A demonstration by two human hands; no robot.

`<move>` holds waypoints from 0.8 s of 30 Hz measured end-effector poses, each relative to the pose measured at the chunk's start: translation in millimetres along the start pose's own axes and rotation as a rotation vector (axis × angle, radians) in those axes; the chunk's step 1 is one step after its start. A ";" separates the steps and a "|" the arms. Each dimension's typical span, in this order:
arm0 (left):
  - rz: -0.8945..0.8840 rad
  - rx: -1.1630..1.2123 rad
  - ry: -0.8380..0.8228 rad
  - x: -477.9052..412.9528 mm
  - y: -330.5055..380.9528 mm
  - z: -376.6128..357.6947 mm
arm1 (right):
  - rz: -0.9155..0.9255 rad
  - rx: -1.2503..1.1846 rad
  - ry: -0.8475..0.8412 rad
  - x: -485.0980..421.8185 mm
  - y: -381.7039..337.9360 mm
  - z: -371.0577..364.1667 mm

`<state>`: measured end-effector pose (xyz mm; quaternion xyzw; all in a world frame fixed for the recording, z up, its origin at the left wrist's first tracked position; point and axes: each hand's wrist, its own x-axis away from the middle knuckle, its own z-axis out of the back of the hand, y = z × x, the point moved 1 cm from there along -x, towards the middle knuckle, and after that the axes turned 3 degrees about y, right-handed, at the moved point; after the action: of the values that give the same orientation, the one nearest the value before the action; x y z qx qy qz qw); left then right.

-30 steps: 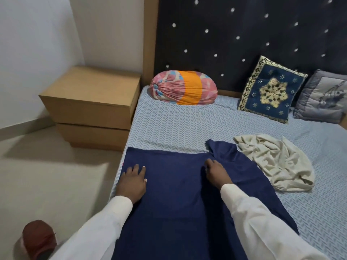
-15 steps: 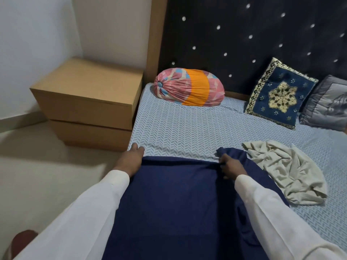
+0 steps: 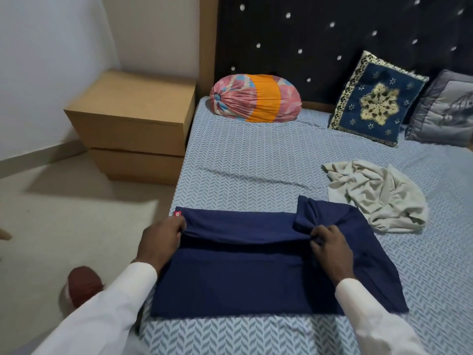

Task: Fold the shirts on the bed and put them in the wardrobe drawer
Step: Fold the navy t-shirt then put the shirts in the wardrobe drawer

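Two hands are working the navy shirt. I am watching the left hand pinching its raised fold near the left edge of the herringbone bedsheet, while the right hand is gripping the same fold beside the bunched sleeve. The shirt is lying mostly flat, and a crumpled cream shirt is sitting just beyond it on the right.

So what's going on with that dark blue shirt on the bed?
A person in white sleeves is folding the dark blue cloth shirt on the blue-patterned bed sheet. The left hand and the right hand each pinch one end of a raised crease running across it. A crumpled cream shirt lies to the right, not yet folded. Both shirts are on the bed.
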<state>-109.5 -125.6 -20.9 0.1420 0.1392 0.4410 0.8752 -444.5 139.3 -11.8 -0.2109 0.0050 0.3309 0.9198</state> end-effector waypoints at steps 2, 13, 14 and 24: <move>0.008 -0.034 0.008 12.7 1.1 4.0 | 0.026 0.010 -0.018 13.8 4.0 -1.1; -0.085 -0.189 0.043 31.2 19.3 -8.4 | 0.097 0.065 0.096 23.1 -12.3 -14.4; -0.116 -0.141 0.004 32.2 30.6 -16.9 | 0.124 0.090 0.116 18.1 -21.7 -18.2; -0.218 -0.217 -0.406 50.3 110.5 -90.8 | -0.150 0.364 -0.140 -52.0 -25.9 -25.4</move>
<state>-195.1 -10.3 -69.4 0.1169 -0.0731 0.3188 0.9377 -466.0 79.9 -17.2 -0.0175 -0.0148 0.2688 0.9629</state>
